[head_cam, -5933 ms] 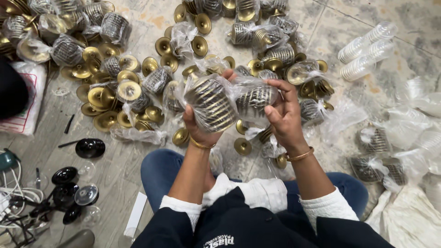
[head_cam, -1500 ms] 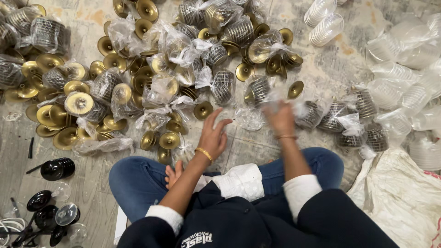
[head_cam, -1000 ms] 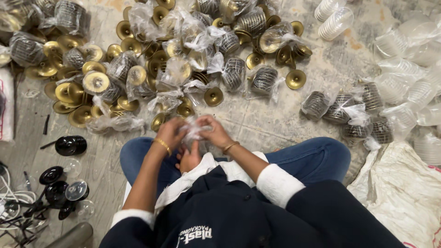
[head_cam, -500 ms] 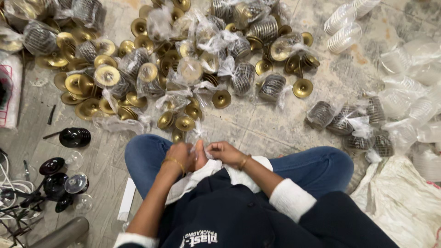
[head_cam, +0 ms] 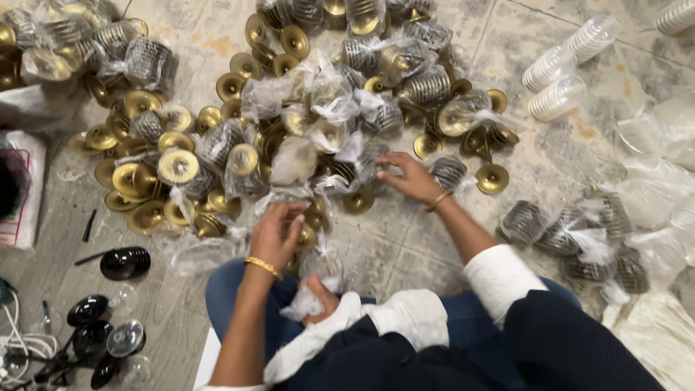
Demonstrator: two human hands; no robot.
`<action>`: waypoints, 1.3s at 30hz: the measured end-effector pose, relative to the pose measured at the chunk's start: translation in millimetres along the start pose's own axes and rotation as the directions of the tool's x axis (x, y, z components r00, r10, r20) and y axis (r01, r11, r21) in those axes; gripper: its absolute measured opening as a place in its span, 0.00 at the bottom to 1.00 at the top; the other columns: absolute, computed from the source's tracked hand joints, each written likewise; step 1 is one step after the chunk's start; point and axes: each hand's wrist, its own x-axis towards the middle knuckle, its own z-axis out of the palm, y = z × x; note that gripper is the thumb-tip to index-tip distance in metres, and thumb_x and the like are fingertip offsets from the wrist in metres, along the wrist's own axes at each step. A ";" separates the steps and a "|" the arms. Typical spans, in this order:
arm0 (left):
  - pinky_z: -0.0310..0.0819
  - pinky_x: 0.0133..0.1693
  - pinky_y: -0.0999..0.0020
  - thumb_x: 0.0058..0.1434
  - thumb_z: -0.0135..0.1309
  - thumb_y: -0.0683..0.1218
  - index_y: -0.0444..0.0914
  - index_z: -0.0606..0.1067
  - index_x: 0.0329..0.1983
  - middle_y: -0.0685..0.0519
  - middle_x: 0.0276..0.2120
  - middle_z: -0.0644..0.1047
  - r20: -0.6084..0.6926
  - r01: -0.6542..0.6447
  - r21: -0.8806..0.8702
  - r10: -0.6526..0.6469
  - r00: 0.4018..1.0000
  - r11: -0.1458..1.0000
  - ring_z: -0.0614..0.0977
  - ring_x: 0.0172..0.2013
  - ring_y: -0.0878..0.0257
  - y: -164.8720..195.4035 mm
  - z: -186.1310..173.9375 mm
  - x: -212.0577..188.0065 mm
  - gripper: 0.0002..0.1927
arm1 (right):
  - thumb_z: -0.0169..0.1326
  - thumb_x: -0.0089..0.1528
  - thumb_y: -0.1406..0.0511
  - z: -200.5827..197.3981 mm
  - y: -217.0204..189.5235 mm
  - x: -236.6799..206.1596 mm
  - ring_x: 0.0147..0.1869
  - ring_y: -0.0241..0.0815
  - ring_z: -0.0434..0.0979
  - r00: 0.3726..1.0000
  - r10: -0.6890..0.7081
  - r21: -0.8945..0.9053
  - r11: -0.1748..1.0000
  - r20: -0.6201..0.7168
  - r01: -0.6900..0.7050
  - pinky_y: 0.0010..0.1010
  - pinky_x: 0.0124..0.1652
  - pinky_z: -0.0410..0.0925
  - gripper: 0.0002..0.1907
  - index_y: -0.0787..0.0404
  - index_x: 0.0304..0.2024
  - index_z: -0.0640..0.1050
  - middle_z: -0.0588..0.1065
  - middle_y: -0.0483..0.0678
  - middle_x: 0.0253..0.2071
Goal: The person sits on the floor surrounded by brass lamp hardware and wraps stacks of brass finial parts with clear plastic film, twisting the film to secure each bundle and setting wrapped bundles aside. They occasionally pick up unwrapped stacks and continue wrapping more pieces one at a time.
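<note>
Mid-sorting, it seems: the left hand (head_cam: 276,233) has its fingers curled on a crinkled clear plastic bag (head_cam: 293,197) beside the knees, while the right hand (head_cam: 407,176), fingers spread, touches the heap of round brass-coloured metal cups (head_cam: 304,137) on the stone floor (head_cam: 391,239)

Clear plastic bags (head_cam: 427,87) of ribbed metal parts lie heaped on the floor just beyond both hands. The left hand (head_cam: 277,233) rests on one crumpled clear bag (head_cam: 289,197); the right hand (head_cam: 407,176) touches another bagged part (head_cam: 449,171). More filled bags (head_cam: 579,239) sit right of the right hand. A flat white pack with red trim (head_cam: 25,192) lies far left of the left hand.
</note>
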 end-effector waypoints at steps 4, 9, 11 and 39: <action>0.79 0.45 0.69 0.66 0.53 0.43 0.38 0.77 0.54 0.51 0.45 0.79 -0.007 0.021 -0.230 -0.023 1.000 0.973 0.83 0.43 0.62 -4.1 39.3 44.6 0.14 | 0.54 0.65 0.66 -66.8 34.5 77.5 0.55 0.52 0.79 0.957 0.179 -0.243 0.941 -0.227 -0.233 0.41 0.57 0.72 0.15 0.53 0.54 0.80 0.78 0.51 0.54; 0.75 0.49 0.72 0.67 0.53 0.42 0.38 0.75 0.58 0.52 0.49 0.81 0.126 0.083 -0.430 -0.031 0.991 0.899 0.82 0.46 0.66 -6.2 82.0 79.2 0.16 | 0.68 0.44 0.64 -97.4 62.4 147.0 0.65 0.62 0.69 0.987 0.159 -0.713 0.694 0.014 -0.101 0.69 0.59 0.56 0.43 0.55 0.61 0.68 0.71 0.58 0.59; 0.75 0.50 0.72 0.68 0.53 0.42 0.38 0.73 0.60 0.50 0.51 0.80 0.184 0.149 -0.579 -0.049 0.982 0.802 0.81 0.48 0.65 -7.1 92.1 92.1 0.18 | 0.70 0.47 0.59 -90.0 54.1 154.4 0.67 0.59 0.67 0.916 0.397 -0.792 0.575 0.052 -0.204 0.62 0.64 0.52 0.45 0.53 0.63 0.63 0.69 0.56 0.60; 0.73 0.60 0.53 0.57 0.65 0.62 0.41 0.54 0.78 0.53 0.61 0.74 -0.030 -0.075 -0.976 -0.217 0.976 -0.203 0.77 0.58 0.59 -108.7 30.2 141.2 0.52 | 0.48 0.63 0.41 -0.7 9.0 277.0 0.74 0.66 0.56 0.941 0.280 -0.221 0.946 0.191 -0.236 0.58 0.69 0.50 0.42 0.49 0.74 0.60 0.59 0.62 0.73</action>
